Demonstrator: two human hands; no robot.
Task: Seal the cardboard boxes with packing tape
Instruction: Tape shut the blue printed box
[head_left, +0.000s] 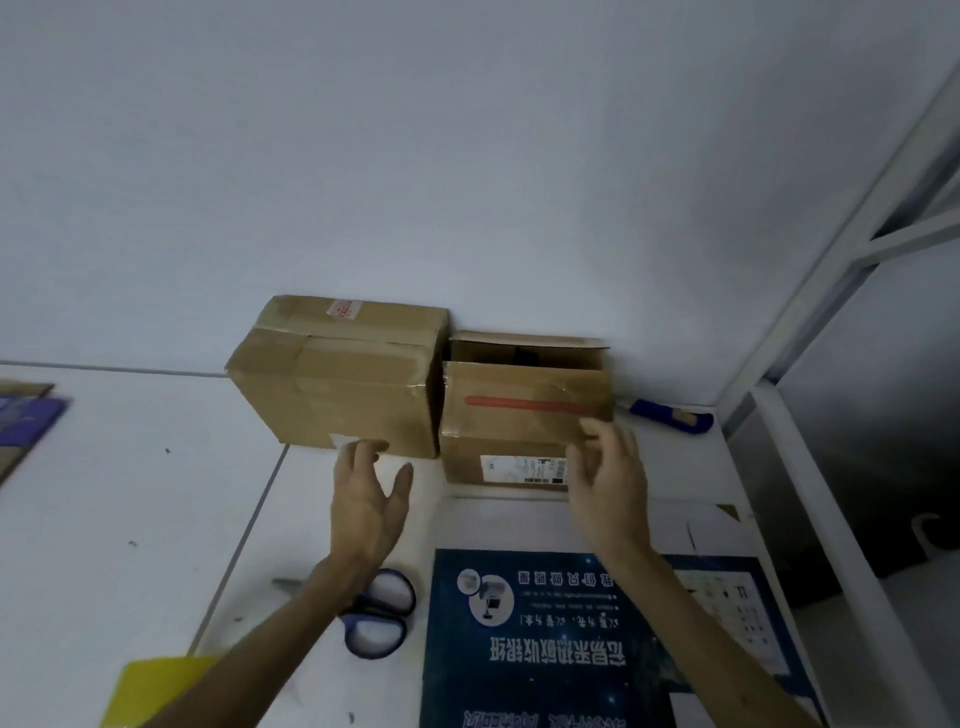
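Nearest us, front-left of the unsealed cardboard box (519, 415), lie the scissors (376, 616). Our left hand (366, 499), fingers spread and holding nothing, hovers off its front-left corner. Our right hand (608, 483), loosely spread, reaches its front-right edge; we cannot confirm contact. The taped box (337, 384) stands just left. Risk: the top flaps gape, so taping without pressing them shut may seal crooked. No tape roll shows.

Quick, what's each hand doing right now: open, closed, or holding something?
Left hand: open, holding nothing.
Right hand: open, at the brown cardboard box with the red stripe; contact unclear.
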